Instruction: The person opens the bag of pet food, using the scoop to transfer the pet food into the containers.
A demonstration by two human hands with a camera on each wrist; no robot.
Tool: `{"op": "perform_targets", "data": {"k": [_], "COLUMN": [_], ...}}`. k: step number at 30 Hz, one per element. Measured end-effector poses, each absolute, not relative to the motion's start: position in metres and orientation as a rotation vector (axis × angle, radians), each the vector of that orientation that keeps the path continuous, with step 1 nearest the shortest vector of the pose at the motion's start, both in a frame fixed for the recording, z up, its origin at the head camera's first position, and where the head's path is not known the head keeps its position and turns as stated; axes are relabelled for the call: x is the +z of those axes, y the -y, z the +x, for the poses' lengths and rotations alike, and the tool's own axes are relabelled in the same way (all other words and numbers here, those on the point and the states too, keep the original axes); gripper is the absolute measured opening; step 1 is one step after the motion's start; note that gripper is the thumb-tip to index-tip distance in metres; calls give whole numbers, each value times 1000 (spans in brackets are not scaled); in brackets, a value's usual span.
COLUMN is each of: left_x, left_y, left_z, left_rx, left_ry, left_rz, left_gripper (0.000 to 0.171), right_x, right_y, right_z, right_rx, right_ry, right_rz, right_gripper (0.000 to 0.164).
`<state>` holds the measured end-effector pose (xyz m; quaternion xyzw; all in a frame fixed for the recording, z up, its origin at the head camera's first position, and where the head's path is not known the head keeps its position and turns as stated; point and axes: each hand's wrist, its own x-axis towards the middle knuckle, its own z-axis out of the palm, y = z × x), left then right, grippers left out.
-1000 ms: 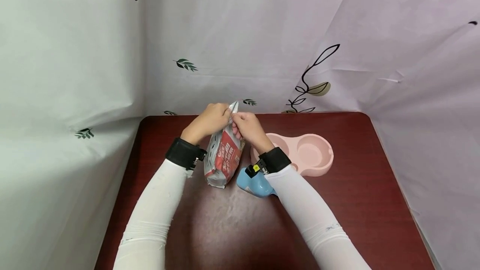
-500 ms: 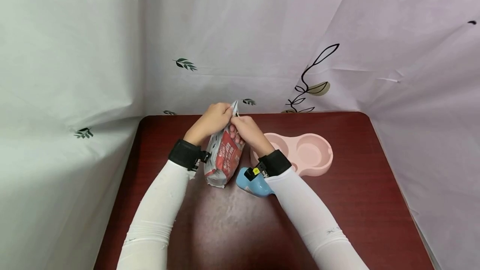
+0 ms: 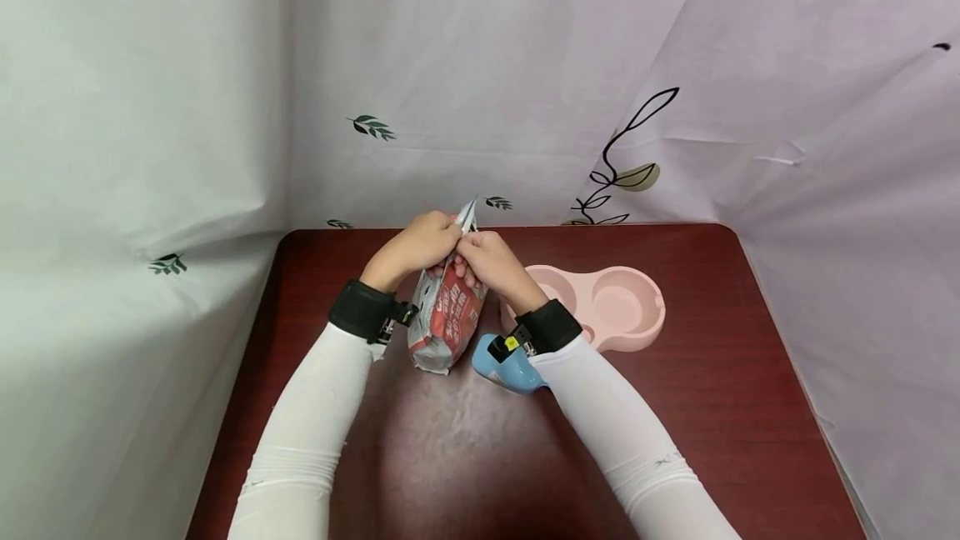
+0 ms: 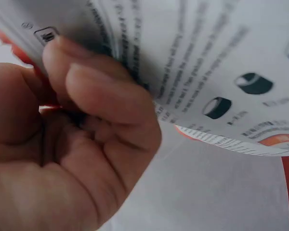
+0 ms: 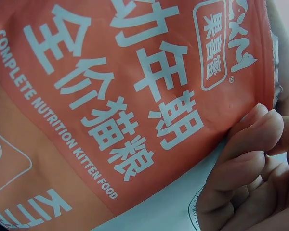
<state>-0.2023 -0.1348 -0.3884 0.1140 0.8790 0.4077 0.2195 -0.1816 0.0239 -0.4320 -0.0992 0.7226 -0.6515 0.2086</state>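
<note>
Kitten food bag (image 3: 447, 323): red and silver, lower end on the table, top edge raised between the two hands; its printed front reads "Complete Nutrition Kitten Food".
Back panel (image 4: 197, 62): white, with small text and dark bowl drawings.
Left hand (image 3: 416, 244): fingers curled, pinching the bag near its top edge.
Right hand (image 3: 491, 261): close beside the left, fingers bent, gripping the same edge from the other side.
Blue scoop (image 3: 510, 365): on the table just right of the bag, partly hidden by the right forearm.
Pink double bowl (image 3: 628, 307): farther right, its left part behind the right hand and wrist.
Table (image 3: 705, 407): dark red, rounded far corners.
Backdrop (image 3: 480, 90): pale cloth printed with leaves.
</note>
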Motion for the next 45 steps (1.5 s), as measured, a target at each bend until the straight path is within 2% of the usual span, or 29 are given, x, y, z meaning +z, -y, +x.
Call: {"op": "perform_targets", "data": {"k": [18, 29, 40, 45], "left_x": [-381, -383, -383, -380], "left_y": [145, 146, 152, 149], "left_z": [-198, -195, -192, -190], "left_rx": [1067, 1144, 1118, 1122], "left_ry": [-2552, -2560, -2683, -2725], "left_rz": [346, 365, 433, 427], "left_gripper": [38, 40, 43, 39], "right_x": [-426, -427, -432, -433], "right_y": [-43, -48, -58, -67], "right_z": [-173, -172, -168, -166], "right_rx": [-1738, -1732, -1460, -1383], "right_ry": [-2113, -2094, -2413, -2488], "right_rz": [-191, -210, -214, -238], "right_gripper": [33, 35, 39, 37]}}
